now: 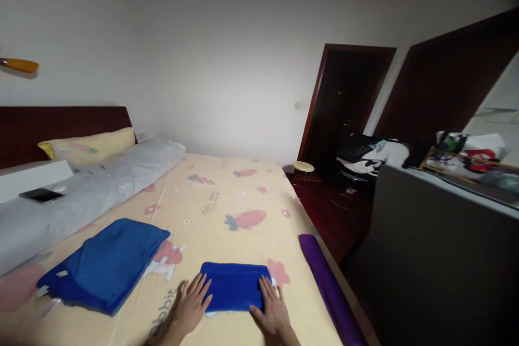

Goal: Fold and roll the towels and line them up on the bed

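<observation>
A blue cloth (234,287), folded into a neat rectangle, lies flat on the bed sheet in front of me. My left hand (191,301) rests at its left edge, fingers spread, the fingertips touching the fabric. On the right edge lies my right hand (271,305), also with its fingers apart and pressed lightly on the cloth. Neither hand grips anything. Off to the left is a looser pile of blue cloths (115,259) with pale labels at one corner. A long purple folded cloth (326,281) runs along the right edge of the bed.
The yellow printed bed sheet (243,194) spreads around the cloths. A grey quilt (133,170), a pillow (93,147) and a dark phone or tablet (41,195) are at the left. Beyond the bed stand a round stool (303,166) and a dark cabinet (430,254).
</observation>
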`<state>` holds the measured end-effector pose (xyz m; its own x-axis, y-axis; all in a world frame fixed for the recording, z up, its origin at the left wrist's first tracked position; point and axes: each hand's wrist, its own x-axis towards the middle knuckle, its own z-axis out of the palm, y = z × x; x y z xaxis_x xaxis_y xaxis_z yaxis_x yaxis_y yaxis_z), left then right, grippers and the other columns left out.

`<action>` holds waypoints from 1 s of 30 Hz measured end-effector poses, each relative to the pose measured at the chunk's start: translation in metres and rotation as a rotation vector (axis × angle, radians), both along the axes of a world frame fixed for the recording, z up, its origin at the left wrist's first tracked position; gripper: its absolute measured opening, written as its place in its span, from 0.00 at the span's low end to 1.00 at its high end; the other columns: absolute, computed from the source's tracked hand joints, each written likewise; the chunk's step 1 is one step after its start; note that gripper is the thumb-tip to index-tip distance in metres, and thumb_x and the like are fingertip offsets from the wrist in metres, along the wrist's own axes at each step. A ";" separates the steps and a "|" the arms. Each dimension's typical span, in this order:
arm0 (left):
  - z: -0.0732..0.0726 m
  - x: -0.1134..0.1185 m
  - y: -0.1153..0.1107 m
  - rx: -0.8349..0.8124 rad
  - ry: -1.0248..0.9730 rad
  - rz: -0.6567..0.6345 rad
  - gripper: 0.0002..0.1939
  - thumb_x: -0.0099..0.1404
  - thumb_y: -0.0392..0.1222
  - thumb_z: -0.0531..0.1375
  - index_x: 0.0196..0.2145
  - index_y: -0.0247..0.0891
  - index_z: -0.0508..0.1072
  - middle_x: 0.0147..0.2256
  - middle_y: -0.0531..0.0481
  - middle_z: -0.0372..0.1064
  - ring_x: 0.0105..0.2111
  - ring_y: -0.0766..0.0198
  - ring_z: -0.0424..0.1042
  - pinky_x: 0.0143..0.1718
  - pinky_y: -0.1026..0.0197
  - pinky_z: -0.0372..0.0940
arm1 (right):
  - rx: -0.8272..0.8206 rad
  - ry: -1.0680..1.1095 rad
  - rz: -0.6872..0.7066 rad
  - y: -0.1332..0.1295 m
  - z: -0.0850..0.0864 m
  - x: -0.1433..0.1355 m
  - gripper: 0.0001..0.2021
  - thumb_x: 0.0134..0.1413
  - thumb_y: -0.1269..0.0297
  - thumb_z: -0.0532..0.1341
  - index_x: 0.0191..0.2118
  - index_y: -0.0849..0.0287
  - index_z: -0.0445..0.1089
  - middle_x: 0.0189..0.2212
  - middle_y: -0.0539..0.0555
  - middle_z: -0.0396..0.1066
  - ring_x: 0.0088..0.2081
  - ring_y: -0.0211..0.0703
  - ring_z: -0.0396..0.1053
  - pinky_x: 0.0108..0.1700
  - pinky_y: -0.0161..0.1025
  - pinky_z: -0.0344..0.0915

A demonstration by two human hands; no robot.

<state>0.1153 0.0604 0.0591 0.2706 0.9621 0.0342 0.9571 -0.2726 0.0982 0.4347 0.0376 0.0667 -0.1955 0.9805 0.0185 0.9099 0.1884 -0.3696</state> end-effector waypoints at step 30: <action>-0.012 0.054 -0.016 0.427 0.001 -0.346 0.30 0.71 0.45 0.44 0.67 0.48 0.39 0.66 0.56 0.51 0.64 0.65 0.55 0.61 0.58 0.55 | 0.565 -0.091 0.218 0.002 -0.047 -0.035 0.29 0.64 0.62 0.48 0.68 0.52 0.40 0.65 0.54 0.53 0.64 0.48 0.55 0.60 0.48 0.61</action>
